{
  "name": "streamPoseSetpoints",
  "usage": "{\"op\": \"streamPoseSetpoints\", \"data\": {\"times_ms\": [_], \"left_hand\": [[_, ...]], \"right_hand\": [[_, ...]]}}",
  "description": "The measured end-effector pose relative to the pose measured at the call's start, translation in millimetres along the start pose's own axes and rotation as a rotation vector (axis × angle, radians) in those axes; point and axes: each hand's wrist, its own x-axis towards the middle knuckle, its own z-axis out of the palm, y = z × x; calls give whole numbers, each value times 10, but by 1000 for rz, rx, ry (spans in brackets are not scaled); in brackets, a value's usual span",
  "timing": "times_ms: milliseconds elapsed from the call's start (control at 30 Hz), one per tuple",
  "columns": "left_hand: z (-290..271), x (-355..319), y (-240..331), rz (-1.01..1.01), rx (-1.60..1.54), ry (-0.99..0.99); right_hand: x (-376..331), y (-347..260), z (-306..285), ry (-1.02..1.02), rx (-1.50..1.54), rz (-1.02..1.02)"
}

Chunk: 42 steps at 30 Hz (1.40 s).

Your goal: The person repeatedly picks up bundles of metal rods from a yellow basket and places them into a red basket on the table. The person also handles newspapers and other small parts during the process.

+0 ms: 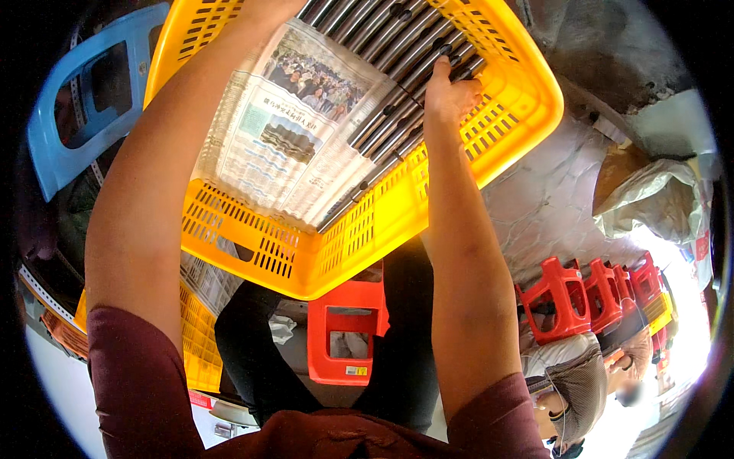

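A yellow plastic basket (306, 264) with slotted walls is tilted in front of me, above my knees. In it lies a row of shiny metal rods (394, 46) with black fittings, side by side. A sheet of newspaper (294, 145) covers their left part. My right hand (453, 90) is at the rods' right ends, thumb on a black fitting and the other fingers curled beside the basket wall. At the top edge, my left hand (271, 6) is by the newspaper's far edge, its fingers cut off by the picture.
Between my legs stands a red plastic stool (340, 367). A second yellow basket (200, 336) with newspaper is below on the left, and a blue stool (57, 130) stands far left. Several red stools (562, 302) and seated people (577, 382) are at right, near a pale sack (657, 199).
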Motion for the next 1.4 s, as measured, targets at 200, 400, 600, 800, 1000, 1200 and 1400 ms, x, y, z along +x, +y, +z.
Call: {"op": "streamPoseSetpoints", "data": {"times_ms": [200, 400, 600, 800, 1000, 1200, 1400], "left_hand": [[161, 87, 107, -135, 101, -44], [123, 87, 304, -243, -202, -167], [63, 10, 417, -221, -702, -211], [22, -29, 515, -344, -881, -440], [178, -24, 683, -141, 73, -476], [397, -154, 469, -297, -875, -356], [290, -83, 417, -496, -898, -608]], "right_hand": [[30, 95, 87, 103, -10, -125], [66, 50, 79, 56, 69, -138], [44, -29, 171, -94, 435, -217], [37, -25, 161, -304, 841, -185], [-156, -418, -97, -291, 480, -406], [-166, -444, -79, -345, 662, -327], [-307, -631, -155, -603, 833, -186]]}}
